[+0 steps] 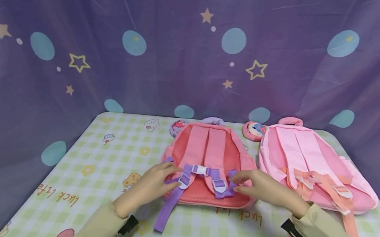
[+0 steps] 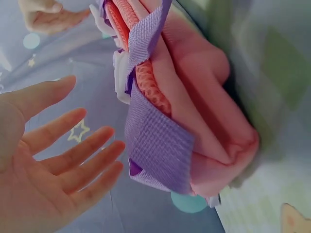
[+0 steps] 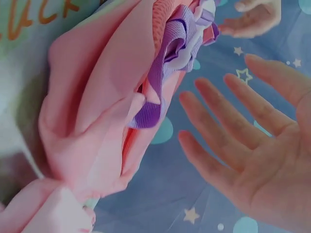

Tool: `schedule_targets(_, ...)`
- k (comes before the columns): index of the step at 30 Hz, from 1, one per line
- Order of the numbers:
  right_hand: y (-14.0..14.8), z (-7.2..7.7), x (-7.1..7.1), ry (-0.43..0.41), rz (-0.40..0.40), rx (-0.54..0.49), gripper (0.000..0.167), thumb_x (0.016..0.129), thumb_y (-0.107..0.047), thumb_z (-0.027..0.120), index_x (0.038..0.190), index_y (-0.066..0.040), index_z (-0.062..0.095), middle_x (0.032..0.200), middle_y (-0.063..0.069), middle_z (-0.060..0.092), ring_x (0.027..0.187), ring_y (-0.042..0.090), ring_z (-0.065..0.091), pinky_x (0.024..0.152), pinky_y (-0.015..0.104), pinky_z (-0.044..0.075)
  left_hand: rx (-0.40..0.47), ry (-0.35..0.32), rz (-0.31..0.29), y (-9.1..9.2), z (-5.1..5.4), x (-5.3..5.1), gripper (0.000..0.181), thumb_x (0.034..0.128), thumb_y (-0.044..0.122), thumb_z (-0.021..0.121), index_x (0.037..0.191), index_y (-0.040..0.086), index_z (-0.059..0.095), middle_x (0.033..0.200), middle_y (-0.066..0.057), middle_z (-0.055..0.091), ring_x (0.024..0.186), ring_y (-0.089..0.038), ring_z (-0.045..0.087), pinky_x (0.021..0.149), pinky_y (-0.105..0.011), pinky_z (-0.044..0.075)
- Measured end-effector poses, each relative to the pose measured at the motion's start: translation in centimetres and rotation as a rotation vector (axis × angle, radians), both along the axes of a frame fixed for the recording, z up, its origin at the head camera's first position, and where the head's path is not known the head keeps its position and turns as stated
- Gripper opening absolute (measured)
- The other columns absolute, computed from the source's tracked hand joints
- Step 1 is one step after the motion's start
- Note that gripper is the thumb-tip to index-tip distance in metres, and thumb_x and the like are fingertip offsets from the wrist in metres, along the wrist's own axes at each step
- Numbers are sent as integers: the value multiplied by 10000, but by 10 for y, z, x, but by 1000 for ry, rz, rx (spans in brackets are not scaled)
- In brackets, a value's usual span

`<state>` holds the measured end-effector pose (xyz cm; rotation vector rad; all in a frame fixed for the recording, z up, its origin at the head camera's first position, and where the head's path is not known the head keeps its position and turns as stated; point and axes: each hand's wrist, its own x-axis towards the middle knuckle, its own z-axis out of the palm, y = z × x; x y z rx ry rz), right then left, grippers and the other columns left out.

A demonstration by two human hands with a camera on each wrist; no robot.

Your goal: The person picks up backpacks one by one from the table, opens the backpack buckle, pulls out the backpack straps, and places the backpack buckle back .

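A coral-pink backpack (image 1: 238, 150) lies on the table with its shoulder straps facing up. Purple webbing straps (image 1: 170, 208) run across its lower part, joined in the middle by a white buckle (image 1: 201, 170). Over the backpack's lower left side hovers my left hand (image 1: 154, 180), and the left wrist view shows its fingers spread beside the purple webbing, holding nothing. My right hand (image 1: 259, 184) is at the lower right side, near the webbing there. In the right wrist view that hand's fingers (image 3: 233, 121) are extended and apart from the bag.
A light-pink backpack (image 1: 311, 145) with orange straps (image 1: 348, 221) lies to the right, close beside the coral one. Two small round pouches (image 1: 254, 130) sit near the bags' tops. A checked cloth (image 1: 103, 163) covers the table; a purple curtain (image 1: 166, 82) hangs behind.
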<state>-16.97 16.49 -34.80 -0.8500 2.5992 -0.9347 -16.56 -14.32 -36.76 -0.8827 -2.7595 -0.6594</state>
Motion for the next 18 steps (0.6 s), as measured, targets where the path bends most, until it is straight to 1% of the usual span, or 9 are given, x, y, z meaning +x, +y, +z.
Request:
schedule_targets(1, -3, -1, -2, 8, 1, -4, 246, 839, -203, 598, 1039, -64, 636, 1012, 49, 634, 926, 185, 579, 767, 383, 468, -2, -7, -8, 3, 1, -2, 378, 749, 233, 699, 1083, 73, 620, 1013, -79, 588, 877, -207, 562, 757, -356, 464)
schedule_targets(3, -8, -3, -6, 39, 17, -13, 250, 829, -173, 604, 1042, -46, 634, 1018, 68, 634, 905, 189, 583, 750, 372, 474, -7, -28, -23, 8, 3, -7, 371, 756, 223, 693, 1081, 62, 617, 979, -62, 584, 796, -170, 533, 690, -320, 459)
schedule_targets(5, -13, -5, -10, 76, 38, -15, 244, 817, -143, 612, 1035, -36, 637, 1003, 68, 639, 886, 188, 588, 742, 360, 479, -5, -61, -30, 12, 4, -11, 368, 757, 215, 690, 1085, 69, 612, 959, -43, 577, 755, -149, 501, 655, -300, 441)
schedule_targets(8, -20, -8, -16, 123, 64, -24, 222, 811, -120, 616, 1010, -25, 642, 940, 58, 651, 837, 194, 598, 723, 355, 485, -8, -93, -31, 17, 4, -16, 365, 758, 198, 685, 1092, 77, 603, 991, -44, 575, 803, -158, 523, 689, -317, 448)
schedule_targets(10, -25, -9, -20, 127, 62, -26, 209, 816, -123, 614, 1000, -28, 645, 923, 53, 653, 835, 190, 599, 724, 357, 485, -11, -106, -32, 19, 4, -19, 367, 759, 193, 682, 1097, 81, 594, 1030, -50, 574, 879, -188, 547, 747, -350, 457)
schedule_targets(12, -31, -9, -23, 115, 49, -27, 208, 822, -138, 613, 999, -36, 645, 917, 54, 651, 821, 174, 597, 705, 336, 490, -11, -117, -38, 21, 3, -22, 365, 766, 191, 676, 1101, 76, 587, 1054, -53, 571, 927, -210, 554, 780, -371, 456)
schedule_targets(14, -35, -9, -25, 98, 27, -23, 212, 818, -149, 617, 1002, -47, 644, 915, 50, 646, 809, 159, 583, 693, 323, 486, -17, -129, -46, 23, 2, -25, 360, 776, 190, 670, 1105, 73, 580, 1056, -54, 569, 933, -218, 555, 782, -370, 456)
schedule_targets(18, -44, -11, -31, 76, -4, -16, 234, 799, -161, 640, 1008, -57, 645, 931, 62, 641, 823, 172, 579, 698, 322, 483, -41, -155, -53, 28, 1, -30, 358, 791, 193, 658, 1113, 61, 573, 1047, -64, 564, 942, -222, 553, 789, -363, 452)
